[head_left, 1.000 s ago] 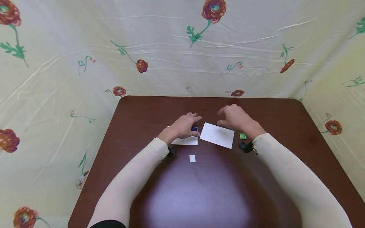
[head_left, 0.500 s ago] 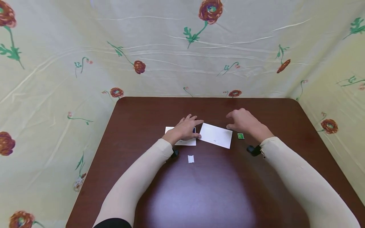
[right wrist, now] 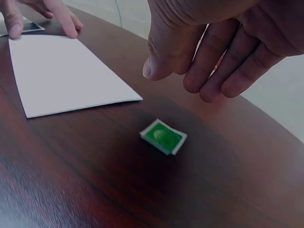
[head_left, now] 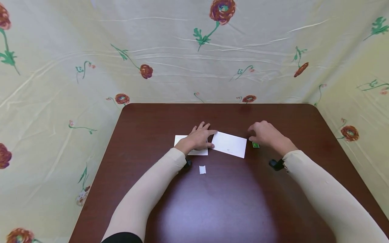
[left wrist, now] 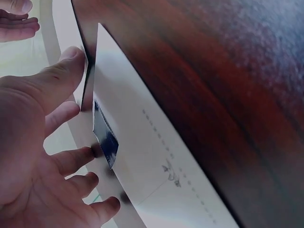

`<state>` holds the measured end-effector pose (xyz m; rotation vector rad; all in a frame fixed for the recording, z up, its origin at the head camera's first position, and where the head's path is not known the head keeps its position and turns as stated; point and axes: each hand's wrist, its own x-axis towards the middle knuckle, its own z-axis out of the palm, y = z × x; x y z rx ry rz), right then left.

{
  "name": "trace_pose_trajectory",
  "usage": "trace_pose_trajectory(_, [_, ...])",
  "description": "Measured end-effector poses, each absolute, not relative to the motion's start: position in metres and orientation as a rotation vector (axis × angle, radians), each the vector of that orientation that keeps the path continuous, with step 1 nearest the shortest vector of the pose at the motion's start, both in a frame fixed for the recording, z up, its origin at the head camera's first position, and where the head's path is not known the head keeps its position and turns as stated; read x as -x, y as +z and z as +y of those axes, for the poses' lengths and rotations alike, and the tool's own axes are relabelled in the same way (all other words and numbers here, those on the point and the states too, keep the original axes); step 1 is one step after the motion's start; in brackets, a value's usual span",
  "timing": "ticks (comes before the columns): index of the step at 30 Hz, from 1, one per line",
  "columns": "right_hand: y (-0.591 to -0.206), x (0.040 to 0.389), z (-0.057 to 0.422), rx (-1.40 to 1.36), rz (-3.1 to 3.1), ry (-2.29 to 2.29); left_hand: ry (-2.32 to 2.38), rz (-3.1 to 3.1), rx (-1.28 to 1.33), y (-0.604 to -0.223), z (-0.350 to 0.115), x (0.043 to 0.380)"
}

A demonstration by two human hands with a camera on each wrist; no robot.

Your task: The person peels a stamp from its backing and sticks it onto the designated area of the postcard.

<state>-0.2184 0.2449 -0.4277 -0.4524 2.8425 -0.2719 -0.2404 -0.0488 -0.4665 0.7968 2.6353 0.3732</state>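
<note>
Brown wood-grain counter (head_left: 231,202) with rounded far corners; pale floral sheeting (head_left: 170,40) hangs behind it and along both sides. Green square (right wrist: 164,137), white-bordered with a paler central motif, slightly curled: lies on the counter just right of an angled white rectangle (head_left: 229,145). Right hand (head_left: 265,133): above the green square, thumb and forefinger parted. Left hand (head_left: 199,137): fingers spread wide, thumb and forefinger at the white rectangle's left edge.
</note>
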Motion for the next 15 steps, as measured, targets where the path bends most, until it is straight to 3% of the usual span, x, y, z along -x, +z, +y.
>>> trace_pose_trajectory(15, [-0.439,0.208,0.263,0.47,2.828,-0.177,0.319,2.658,-0.774,-0.465,-0.045,0.236])
